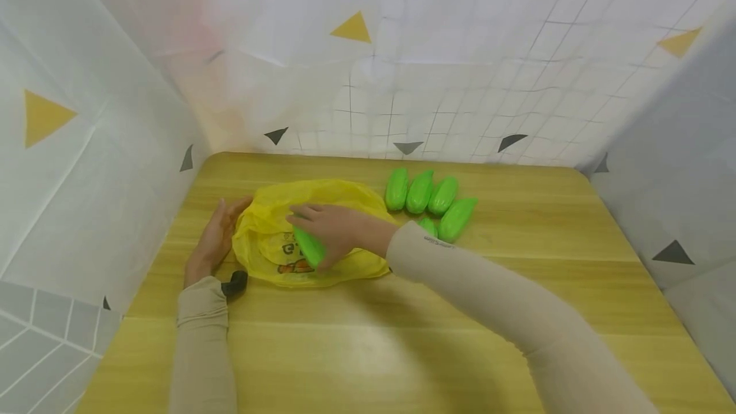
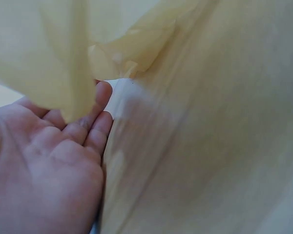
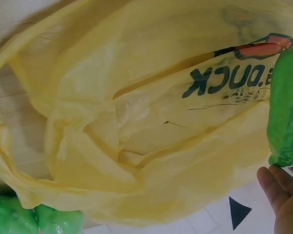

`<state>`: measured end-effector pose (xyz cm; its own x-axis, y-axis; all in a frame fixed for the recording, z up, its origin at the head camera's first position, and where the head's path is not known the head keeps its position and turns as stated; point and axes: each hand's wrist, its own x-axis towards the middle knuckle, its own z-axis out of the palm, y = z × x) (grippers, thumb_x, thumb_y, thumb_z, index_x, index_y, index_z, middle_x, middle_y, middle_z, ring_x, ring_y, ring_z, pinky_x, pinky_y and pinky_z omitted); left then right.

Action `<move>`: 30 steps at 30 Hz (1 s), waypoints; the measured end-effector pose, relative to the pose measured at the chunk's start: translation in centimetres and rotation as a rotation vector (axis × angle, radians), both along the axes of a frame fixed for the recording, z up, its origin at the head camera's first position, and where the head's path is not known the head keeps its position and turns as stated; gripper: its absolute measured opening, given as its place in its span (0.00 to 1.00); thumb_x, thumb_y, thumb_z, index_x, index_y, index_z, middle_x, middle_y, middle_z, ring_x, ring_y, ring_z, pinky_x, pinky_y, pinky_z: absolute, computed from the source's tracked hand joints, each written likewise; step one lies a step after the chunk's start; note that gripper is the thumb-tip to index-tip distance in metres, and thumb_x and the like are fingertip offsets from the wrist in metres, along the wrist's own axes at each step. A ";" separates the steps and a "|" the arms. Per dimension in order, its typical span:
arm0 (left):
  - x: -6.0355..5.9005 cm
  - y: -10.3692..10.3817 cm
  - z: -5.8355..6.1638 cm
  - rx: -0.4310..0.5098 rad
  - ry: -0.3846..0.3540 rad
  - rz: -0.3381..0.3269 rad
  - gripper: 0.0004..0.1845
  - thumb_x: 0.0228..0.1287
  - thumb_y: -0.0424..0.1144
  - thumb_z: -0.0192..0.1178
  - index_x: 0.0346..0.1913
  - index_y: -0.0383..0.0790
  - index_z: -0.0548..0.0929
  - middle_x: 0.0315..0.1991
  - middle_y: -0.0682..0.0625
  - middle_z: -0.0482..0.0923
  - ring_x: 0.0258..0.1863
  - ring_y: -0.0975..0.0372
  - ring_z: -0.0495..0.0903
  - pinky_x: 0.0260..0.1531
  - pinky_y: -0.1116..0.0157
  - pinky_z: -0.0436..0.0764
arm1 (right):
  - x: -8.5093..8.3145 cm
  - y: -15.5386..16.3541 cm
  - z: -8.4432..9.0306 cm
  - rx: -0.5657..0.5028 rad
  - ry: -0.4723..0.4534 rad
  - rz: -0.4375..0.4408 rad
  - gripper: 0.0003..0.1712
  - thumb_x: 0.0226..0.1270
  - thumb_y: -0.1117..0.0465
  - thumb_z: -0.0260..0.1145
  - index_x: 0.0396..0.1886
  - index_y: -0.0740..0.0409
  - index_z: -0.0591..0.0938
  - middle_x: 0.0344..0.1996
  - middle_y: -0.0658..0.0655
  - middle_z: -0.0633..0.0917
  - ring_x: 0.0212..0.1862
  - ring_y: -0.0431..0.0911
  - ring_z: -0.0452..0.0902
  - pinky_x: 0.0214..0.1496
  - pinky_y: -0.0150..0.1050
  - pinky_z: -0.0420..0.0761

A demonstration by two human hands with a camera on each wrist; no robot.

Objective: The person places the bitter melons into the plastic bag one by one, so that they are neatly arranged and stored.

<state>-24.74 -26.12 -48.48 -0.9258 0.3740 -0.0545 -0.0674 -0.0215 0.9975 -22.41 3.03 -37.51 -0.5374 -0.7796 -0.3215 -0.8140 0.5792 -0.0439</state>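
A sleeved right arm crosses the table (image 1: 402, 337) from about 4 o'clock toward the centre, and a sleeved left arm comes up from 7 o'clock. Near the left wrist a small black piece (image 1: 234, 283) lies on the wood.

The right hand (image 1: 330, 230) lies over the yellow bag (image 1: 270, 235), its fingers curled round a green gourd (image 1: 309, 246) that it grips against the plastic. In the right wrist view the gourd (image 3: 285, 112) sits at 3 o'clock of the frame, over the printed side of the bag (image 3: 136, 122), with fingertips (image 3: 278, 190) showing just below it. Whether the gourd is inside the bag or on top of it cannot be told.

The left hand (image 1: 214, 238) rests at the bag's 9 o'clock edge, palm turned toward it, fingers straight and relaxed, touching the plastic. The left wrist view shows that hand (image 2: 49, 161) open, a fold of the bag (image 2: 63, 63) draped over its fingertips; no grip on the plastic shows there.

Farther out, at 3 o'clock of the bag, five more gourds (image 1: 428, 200) lie bunched together on the table, four side by side and one partly hidden behind the right forearm. Two of them (image 3: 34, 219) appear at the lower left of the right wrist view.

Beyond the table, at 12 o'clock, stands a white gridded backdrop (image 1: 460, 69) with yellow and dark triangles.
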 end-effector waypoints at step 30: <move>-0.4 0.3 -0.4 -0.170 -0.049 0.062 0.34 0.75 0.65 0.33 0.77 0.56 0.56 0.78 0.54 0.50 0.76 0.56 0.49 0.76 0.50 0.48 | -3.1 -3.3 -3.7 0.074 -0.002 -0.064 0.70 0.49 0.22 0.65 0.80 0.51 0.43 0.79 0.57 0.46 0.77 0.53 0.50 0.76 0.44 0.62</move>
<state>-25.12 -25.85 -48.91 -0.9415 0.2980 -0.1576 -0.1197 0.1415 0.9827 -25.50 -0.28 -41.17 -0.5844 -0.7180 -0.3780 -0.7754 0.6315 -0.0006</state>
